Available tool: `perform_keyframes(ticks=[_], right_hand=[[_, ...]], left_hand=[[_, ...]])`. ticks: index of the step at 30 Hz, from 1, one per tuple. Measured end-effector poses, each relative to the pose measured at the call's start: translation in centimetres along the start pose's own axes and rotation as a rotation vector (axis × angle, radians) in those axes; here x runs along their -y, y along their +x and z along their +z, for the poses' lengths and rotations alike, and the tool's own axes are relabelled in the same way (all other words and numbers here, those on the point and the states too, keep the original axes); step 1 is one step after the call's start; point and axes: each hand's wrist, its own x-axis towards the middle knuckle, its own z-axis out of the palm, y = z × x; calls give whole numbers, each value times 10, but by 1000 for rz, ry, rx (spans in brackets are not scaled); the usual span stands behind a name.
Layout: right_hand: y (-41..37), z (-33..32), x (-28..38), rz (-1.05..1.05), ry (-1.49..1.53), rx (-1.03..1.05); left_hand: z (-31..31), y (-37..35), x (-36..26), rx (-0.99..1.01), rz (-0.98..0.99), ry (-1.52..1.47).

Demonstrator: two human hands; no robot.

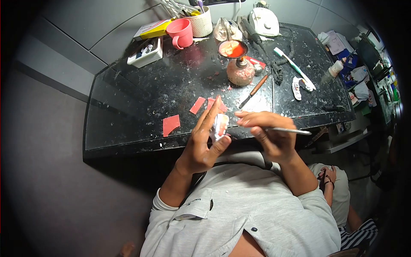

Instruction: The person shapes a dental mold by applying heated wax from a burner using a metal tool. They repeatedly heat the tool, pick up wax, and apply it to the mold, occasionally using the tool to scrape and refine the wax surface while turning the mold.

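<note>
Dental cast [220,125]: a small white model carrying pink wax. It sits at the centre of the frame, just in front of the near edge of the black surface [128,98]. The cast is raised clear of the surface and held in the left hand [205,143].

Left fingers [212,112]: closed around the cast. The thumb presses on its lower side and the long fingers extend upward behind it.

Right hand [272,132]: positioned just right of the cast. Its fingers are closed in a pen-type grip on a thin metal instrument [291,130]. The handle end projects toward the right of the frame and the working end points left, toward the cast. Contact between tip and cast cannot be told.

Items on the surface:
- Pink wax pieces [171,124] lie left of and above the left hand, flat on the surface.
- A wooden-handled knife [255,90] lies tilted just above the right hand.
- A round burner [240,71] stands at upper centre, with a bowl of orange-red material [233,49] just behind it.
- A toothbrush [293,65] lies at the upper right, beside a second white cast [298,87].
- A pink mug [180,33] stands at the upper left centre, next to a white cup [201,23] holding tools.
- A white tray [147,54] and a yellow box [152,29] sit left of the mug, near the far edge.
</note>
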Motion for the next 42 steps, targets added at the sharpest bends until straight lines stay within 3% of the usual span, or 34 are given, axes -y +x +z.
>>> perform_keyframes(ticks=[2,3,5,7,9,11,14,21,33,37,39,42], right_hand=[[0,-9,-3,68,40,-68],[0,-13,-3,90,64,-106],[0,-24,-6,108,53,-154],[-3,-34,-18,147,146,-239],[-3,-41,-42,53,49,-327],[-4,-55,-48,361,94,-458],[-5,-58,-49,288,118,-538],[-6,-58,-52,249,149,-549],[-8,-57,-57,240,111,-572],[-7,-57,-57,222,105,-563],[-7,-57,-56,225,116,-552],[-7,-51,-49,279,109,-568]], left_hand=[[-4,1,-3,-1,-262,-462],[-5,0,2,-6,-259,-456],[-7,-1,15,-68,-263,-746],[-6,4,18,-179,-271,-692],[-12,3,35,-252,-351,-1252],[-17,0,47,-305,-368,-1372],[-21,-3,54,-246,-387,-1596],[-23,-3,51,-343,-459,-1620],[-23,-2,50,-329,-419,-1697],[-23,-1,46,-368,-465,-1581],[-23,-1,49,-220,-262,-1475],[-20,-4,36,-240,-276,-1227]])
